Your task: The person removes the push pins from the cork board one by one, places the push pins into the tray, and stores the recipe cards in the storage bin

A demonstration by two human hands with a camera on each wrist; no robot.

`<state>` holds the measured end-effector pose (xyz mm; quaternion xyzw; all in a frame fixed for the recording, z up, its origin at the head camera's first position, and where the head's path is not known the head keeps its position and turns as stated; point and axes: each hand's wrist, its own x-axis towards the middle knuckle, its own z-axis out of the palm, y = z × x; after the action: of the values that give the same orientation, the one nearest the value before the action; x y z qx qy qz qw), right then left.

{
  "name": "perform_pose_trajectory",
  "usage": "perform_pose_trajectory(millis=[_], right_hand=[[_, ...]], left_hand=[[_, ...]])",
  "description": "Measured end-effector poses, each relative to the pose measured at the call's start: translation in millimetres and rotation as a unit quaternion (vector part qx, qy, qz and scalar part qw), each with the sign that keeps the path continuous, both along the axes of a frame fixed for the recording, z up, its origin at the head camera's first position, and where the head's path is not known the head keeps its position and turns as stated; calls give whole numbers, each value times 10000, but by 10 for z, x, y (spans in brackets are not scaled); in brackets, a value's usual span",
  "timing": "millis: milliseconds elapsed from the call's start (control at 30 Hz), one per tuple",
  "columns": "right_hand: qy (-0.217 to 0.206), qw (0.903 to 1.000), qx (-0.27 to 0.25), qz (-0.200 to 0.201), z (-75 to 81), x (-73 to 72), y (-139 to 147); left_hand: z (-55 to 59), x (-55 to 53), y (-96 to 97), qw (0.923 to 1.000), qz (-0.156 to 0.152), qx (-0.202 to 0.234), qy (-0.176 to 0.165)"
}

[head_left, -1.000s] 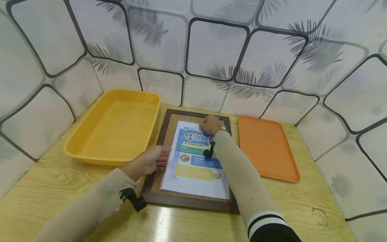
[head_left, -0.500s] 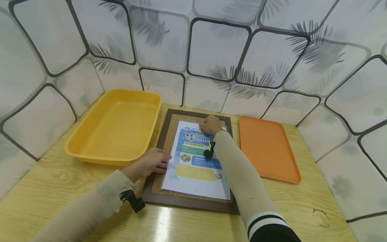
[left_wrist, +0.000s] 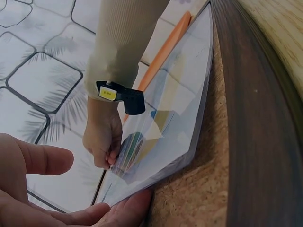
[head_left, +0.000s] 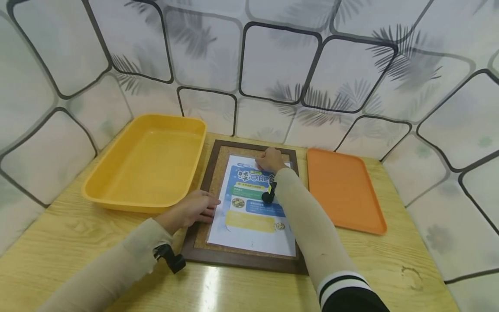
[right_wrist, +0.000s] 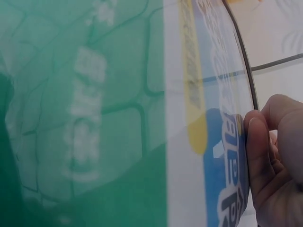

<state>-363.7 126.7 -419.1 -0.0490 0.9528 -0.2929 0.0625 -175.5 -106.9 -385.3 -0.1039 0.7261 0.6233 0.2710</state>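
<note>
One change: left hand lower along sheet's edge; right hand unmoved.

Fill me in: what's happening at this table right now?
A person has both hands at a printed sheet lying over a framed cork board. The right hand is at the sheet's top edge, fingers curled; whether they pinch anything is hard to tell. The left hand is at its left edge, thumb apart from the other fingers. Beside the board, a yellow tray sits on the left and an orange tray on the right.
</note>
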Motion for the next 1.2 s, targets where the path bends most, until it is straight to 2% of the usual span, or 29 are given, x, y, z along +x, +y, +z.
perform_pose_trajectory(millis=[100, 267, 533, 700, 967, 1200], right_hand=[[-60, 10000, -51, -39, 0, 8, 1], [40, 9999, -36, 111, -10, -2, 1], [26, 9999, -69, 131, 22, 18, 10], [57, 9996, -69, 283, 27, 26, 38], [-161, 9961, -660, 566, 38, 44, 106], [-128, 9946, -886, 529, 30, 85, 133]], left_hand=[[11, 5, -2, 10000, 4, -25, -32], [28, 8, -10, 10000, -11, -57, -28], [7, -10, -17, 10000, -28, 17, -12], [1, -6, -12, 10000, -18, 13, -2], [8, 17, -6, 10000, 6, 11, 3], [-13, 21, 5, 9999, 11, 30, 104]])
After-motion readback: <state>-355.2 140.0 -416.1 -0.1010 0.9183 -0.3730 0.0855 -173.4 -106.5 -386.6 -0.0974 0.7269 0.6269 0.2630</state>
